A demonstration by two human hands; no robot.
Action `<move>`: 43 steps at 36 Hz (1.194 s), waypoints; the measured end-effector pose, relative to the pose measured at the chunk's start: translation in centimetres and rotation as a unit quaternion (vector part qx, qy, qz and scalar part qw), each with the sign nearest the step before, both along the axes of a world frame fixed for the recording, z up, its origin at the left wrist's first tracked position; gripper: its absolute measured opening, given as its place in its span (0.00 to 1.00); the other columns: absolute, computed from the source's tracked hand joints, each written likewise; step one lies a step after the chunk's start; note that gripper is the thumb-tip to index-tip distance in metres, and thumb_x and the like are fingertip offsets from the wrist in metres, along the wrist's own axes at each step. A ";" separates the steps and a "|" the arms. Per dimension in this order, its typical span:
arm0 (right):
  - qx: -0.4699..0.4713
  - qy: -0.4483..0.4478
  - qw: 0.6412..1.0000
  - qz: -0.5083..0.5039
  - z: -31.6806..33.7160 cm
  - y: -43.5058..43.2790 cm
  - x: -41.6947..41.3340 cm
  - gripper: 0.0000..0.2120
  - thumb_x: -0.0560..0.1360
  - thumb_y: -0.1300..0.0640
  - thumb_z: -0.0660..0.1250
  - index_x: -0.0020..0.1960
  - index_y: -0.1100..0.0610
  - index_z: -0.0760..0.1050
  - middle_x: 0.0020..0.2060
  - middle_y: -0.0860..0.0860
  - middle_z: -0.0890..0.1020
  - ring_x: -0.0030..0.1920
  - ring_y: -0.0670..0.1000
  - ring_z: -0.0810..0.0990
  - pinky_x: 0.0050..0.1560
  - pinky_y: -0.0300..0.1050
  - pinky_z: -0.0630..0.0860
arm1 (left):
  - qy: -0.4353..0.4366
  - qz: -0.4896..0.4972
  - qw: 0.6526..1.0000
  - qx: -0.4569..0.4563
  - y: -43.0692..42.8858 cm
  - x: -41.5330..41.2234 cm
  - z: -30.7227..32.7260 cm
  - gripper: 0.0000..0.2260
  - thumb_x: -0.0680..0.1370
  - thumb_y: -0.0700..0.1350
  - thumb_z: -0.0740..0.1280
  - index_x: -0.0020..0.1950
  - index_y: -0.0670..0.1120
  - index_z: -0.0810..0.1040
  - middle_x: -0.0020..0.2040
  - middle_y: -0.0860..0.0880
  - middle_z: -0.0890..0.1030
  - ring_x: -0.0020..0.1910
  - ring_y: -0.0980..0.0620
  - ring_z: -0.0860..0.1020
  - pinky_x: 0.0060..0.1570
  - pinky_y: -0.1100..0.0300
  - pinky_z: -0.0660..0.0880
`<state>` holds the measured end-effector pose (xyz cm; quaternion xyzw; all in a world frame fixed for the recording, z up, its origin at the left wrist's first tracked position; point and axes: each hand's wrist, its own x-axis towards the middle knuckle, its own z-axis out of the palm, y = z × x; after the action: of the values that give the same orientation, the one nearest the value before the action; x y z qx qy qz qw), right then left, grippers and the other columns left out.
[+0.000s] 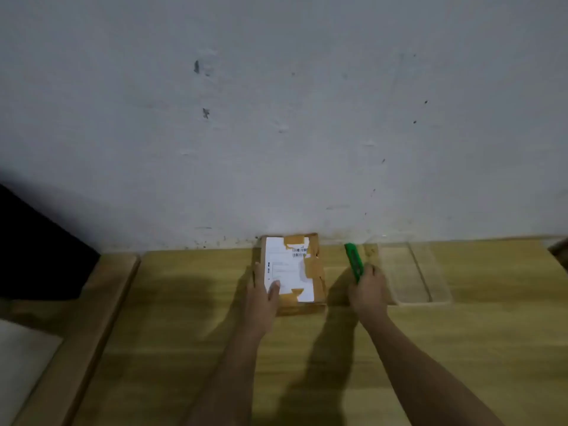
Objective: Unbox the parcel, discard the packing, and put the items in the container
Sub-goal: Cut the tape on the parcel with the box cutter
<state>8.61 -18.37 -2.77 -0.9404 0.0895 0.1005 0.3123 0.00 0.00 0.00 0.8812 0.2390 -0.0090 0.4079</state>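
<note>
A small brown cardboard parcel [310,272] with a white shipping label and brown tape lies flat on the wooden table, against the wall. My left hand [261,295] holds its near left corner, thumb on the label and fingers along the left side. Just right of the parcel, my right hand [367,289] grips the near end of a green utility knife [353,261], whose far end points toward the wall. A clear plastic container [413,273] stands on the table right of that hand.
The wooden table [184,318] butts against a grey-white wall. A raised wooden ledge [92,318] runs along the table's left side, with a dark object [37,253] beyond it. A pale surface [21,364] shows at the lower left.
</note>
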 end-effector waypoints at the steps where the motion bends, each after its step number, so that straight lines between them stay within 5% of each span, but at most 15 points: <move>1: -0.017 -0.001 1.000 -0.009 -0.2 0.0 0.2 0.22 0.74 0.63 0.64 0.66 0.64 0.65 0.64 0.61 0.69 0.63 0.60 0.69 0.62 0.53 0.71 | -0.005 0.006 1.000 -0.019 -0.3 -0.1 0.1 0.27 0.81 0.50 0.55 0.77 0.47 0.47 0.76 0.45 0.57 0.71 0.46 0.63 0.58 0.62 0.68; 7: -0.092 -0.010 0.995 -0.021 -1.4 0.7 0.8 0.14 0.76 0.63 0.60 0.62 0.64 0.69 0.59 0.61 0.70 0.60 0.60 0.68 0.60 0.52 0.70 | -0.027 0.000 0.999 -0.044 -0.3 -0.3 -0.3 0.27 0.81 0.47 0.55 0.77 0.47 0.46 0.74 0.49 0.62 0.67 0.54 0.67 0.50 0.71 0.66; 10: -0.063 -0.003 0.997 -0.050 -0.9 1.1 0.7 0.14 0.76 0.63 0.61 0.61 0.65 0.69 0.59 0.62 0.69 0.58 0.61 0.70 0.56 0.53 0.73 | -0.032 -0.015 0.998 -0.058 0.3 -0.2 -1.0 0.27 0.81 0.48 0.55 0.77 0.49 0.45 0.75 0.49 0.61 0.66 0.56 0.66 0.48 0.74 0.68; 13: -0.007 -0.014 0.997 -0.080 -0.1 1.7 0.1 0.16 0.77 0.59 0.62 0.62 0.66 0.69 0.58 0.62 0.70 0.56 0.61 0.73 0.56 0.54 0.74 | -0.028 -0.021 0.997 -0.068 0.6 -0.1 -1.3 0.28 0.81 0.49 0.55 0.77 0.51 0.44 0.74 0.50 0.62 0.60 0.61 0.65 0.36 0.78 0.68; 21: 0.149 -0.122 0.981 -0.028 3.0 5.0 -2.0 0.18 0.76 0.59 0.63 0.65 0.61 0.71 0.49 0.53 0.70 0.50 0.52 0.72 0.49 0.40 0.68 | -0.043 -0.023 0.993 -0.109 0.8 0.0 -2.0 0.28 0.81 0.49 0.55 0.76 0.53 0.43 0.73 0.47 0.65 0.61 0.56 0.68 0.55 0.60 0.71; 32: 0.083 -0.143 0.986 0.034 2.2 8.0 -2.1 0.21 0.75 0.55 0.66 0.66 0.58 0.71 0.47 0.53 0.68 0.49 0.53 0.72 0.49 0.44 0.75 | -0.061 -0.023 0.992 -0.107 1.3 0.3 -3.4 0.28 0.81 0.50 0.55 0.77 0.53 0.44 0.71 0.48 0.67 0.54 0.55 0.70 0.48 0.60 0.71; 36: 0.093 -0.135 0.987 0.002 1.7 7.4 -1.6 0.21 0.77 0.52 0.62 0.69 0.57 0.68 0.57 0.56 0.68 0.61 0.55 0.67 0.59 0.51 0.73 | -0.073 -0.023 0.986 -0.149 1.3 0.4 -3.8 0.27 0.82 0.48 0.54 0.76 0.54 0.43 0.73 0.50 0.63 0.59 0.58 0.67 0.53 0.61 0.68; 39: 0.232 -0.021 0.973 -0.006 1.8 7.3 -1.6 0.25 0.79 0.50 0.57 0.74 0.53 0.58 0.68 0.56 0.65 0.62 0.53 0.68 0.57 0.46 0.71 | -0.092 -0.013 0.972 -0.216 1.2 0.6 -4.1 0.25 0.82 0.46 0.52 0.76 0.55 0.44 0.75 0.51 0.60 0.65 0.57 0.66 0.57 0.61 0.68; 43: 0.274 0.051 0.959 0.041 2.1 7.1 -2.7 0.26 0.80 0.47 0.51 0.76 0.49 0.47 0.74 0.52 0.62 0.69 0.56 0.66 0.57 0.44 0.68 | -0.081 -0.005 0.960 -0.269 1.1 0.5 -3.9 0.25 0.83 0.44 0.51 0.76 0.55 0.43 0.74 0.51 0.60 0.63 0.57 0.66 0.49 0.69 0.69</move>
<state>5.93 -11.28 -0.70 -0.8151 0.0356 0.1818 0.5489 0.49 1.11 -3.87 0.7377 0.1893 -0.0042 0.6480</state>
